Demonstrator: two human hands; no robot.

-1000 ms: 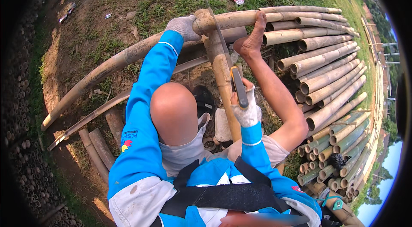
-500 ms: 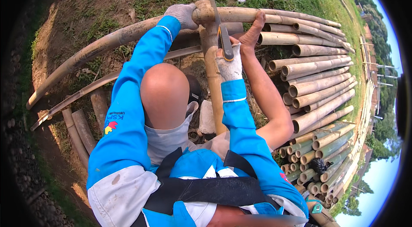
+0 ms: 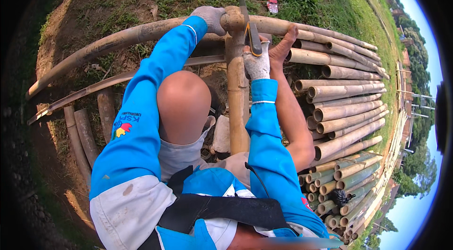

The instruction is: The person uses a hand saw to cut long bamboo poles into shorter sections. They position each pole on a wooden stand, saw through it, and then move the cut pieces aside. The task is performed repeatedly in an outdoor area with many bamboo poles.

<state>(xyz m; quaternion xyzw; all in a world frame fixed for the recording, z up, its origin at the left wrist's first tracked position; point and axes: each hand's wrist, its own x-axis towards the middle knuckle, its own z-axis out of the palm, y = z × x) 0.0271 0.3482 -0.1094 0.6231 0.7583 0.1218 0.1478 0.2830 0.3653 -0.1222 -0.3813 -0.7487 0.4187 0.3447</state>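
Observation:
A long brown bamboo pole (image 3: 141, 33) lies crosswise in front of me. My left hand (image 3: 211, 18), in a pale knit work glove, is closed over it just left of a thick node. In my gloved right hand (image 3: 257, 63) is the handle of a hand saw (image 3: 255, 40), dark grey with orange edging. Its blade stretches away from me across the pole, just right of the node. My bare right foot (image 3: 284, 44) presses on the pole right of the saw. An upright bamboo post (image 3: 237, 94) stands beneath the node.
Many cut bamboo poles (image 3: 347, 113) are stacked to the right, with greener ones (image 3: 349, 181) nearer me. A split bamboo strip (image 3: 94, 88) and short bamboo pieces (image 3: 87, 132) lie to the left. A pale block (image 3: 221, 134) sits beside the post. Grass and litter (image 3: 272, 4) lie beyond the pole.
My right hand has pushed the saw a little away from me across the pole. My left hand and foot keep their places on the pole; the whole view has shifted slightly.

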